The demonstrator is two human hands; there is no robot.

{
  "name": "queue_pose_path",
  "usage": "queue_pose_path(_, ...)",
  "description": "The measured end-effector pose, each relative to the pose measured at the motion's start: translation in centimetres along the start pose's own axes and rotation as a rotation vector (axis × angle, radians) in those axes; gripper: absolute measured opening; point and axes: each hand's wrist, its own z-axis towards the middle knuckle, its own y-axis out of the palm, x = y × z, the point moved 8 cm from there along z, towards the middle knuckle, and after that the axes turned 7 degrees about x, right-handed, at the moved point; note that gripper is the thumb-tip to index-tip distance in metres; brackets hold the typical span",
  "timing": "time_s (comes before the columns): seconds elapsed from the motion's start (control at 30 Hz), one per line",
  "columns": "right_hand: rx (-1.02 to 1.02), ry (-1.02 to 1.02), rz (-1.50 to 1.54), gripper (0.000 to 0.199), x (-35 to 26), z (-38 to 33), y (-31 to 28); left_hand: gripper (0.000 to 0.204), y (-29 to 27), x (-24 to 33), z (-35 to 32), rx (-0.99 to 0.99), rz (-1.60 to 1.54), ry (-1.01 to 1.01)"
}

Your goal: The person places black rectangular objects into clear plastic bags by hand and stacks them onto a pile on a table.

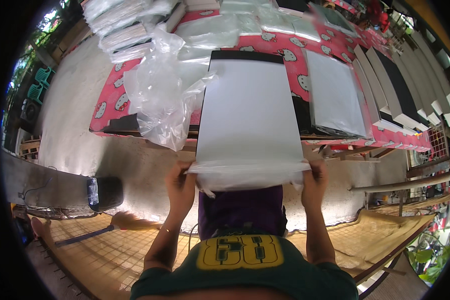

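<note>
A large flat white rectangular panel [247, 105] with a black band along its far edge lies over the front of the table and juts out toward me. A clear plastic sleeve [247, 176] stretches across its near end, crinkled. My left hand [181, 184] pinches the sleeve at its left corner. Closed on the right corner is my right hand [315, 181], slightly blurred. Left of the panel, a crumpled heap of clear plastic bags [162, 92] hangs over the table's edge. To the right lies a similar white panel [335, 95] in clear plastic.
A pink cartoon-print cloth [107, 107] covers the table. Stacks of plastic-wrapped goods [122, 30] stand at the far left. A row of grey and black boards [400, 85] lines the right side. Below are a broom [130, 221] and a dark container [106, 193] at left.
</note>
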Motion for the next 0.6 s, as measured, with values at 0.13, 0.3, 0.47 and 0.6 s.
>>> queue_pose_path(0.13, -0.291, 0.252, 0.349, 0.029, -7.4, 0.9, 0.5, 0.035, -0.5, 5.8, 1.3, -0.159, -0.432, -0.159)
queue_pose_path(0.3, -0.382, -0.013, 0.882, 0.059, -17.9, 6.0, 1.8, 0.046, 0.0, 13.5, 8.2, -0.247, -1.148, -0.208)
queue_pose_path(0.47, -0.409, 0.075, 0.958, 0.027, -18.1, 15.8, 7.5, 0.030, 6.2, 16.4, 19.0, -0.307, -1.148, -0.070)
queue_pose_path(0.6, -0.300, 0.337, 0.950, 0.023, -7.7, 19.3, 9.2, 0.025, 7.4, 3.5, 21.6, -0.207, -1.108, -0.389)
